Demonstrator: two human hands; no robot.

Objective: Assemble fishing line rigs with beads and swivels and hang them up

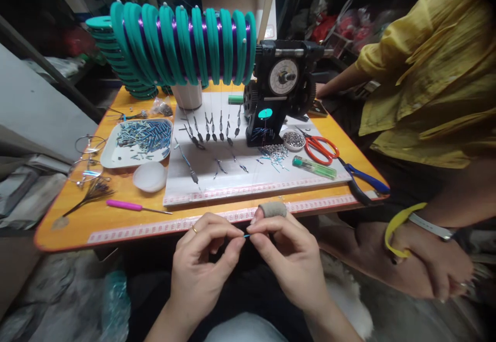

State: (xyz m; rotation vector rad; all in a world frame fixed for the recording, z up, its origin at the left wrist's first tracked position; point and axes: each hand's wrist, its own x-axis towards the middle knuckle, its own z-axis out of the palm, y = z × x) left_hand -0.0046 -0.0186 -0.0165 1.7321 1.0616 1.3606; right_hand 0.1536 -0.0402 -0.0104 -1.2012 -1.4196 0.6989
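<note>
My left hand (203, 262) and my right hand (287, 254) meet just in front of the table's near edge. Between their pinched fingertips is a thin blue piece (246, 235), like a short tube; most of it is hidden by the fingers. A ring is on my left hand, and a grey wrap (273, 209) covers one finger of my right hand. Beyond them, a white board (186, 189) carries several dark wire-and-bead rigs (221, 131) hanging on thin lines from teal spools (186, 47). A pile of small beaded tubes (274, 152) lies on the board's right part.
On the left are a tray of blue tubes (143, 138), a white dish (149, 176) and a pink-handled hook tool (124, 205). Red scissors (321, 148), a green lighter (314, 167) and blue pliers (366, 178) lie right. A black geared machine (284, 86) stands behind. A person in yellow sits right.
</note>
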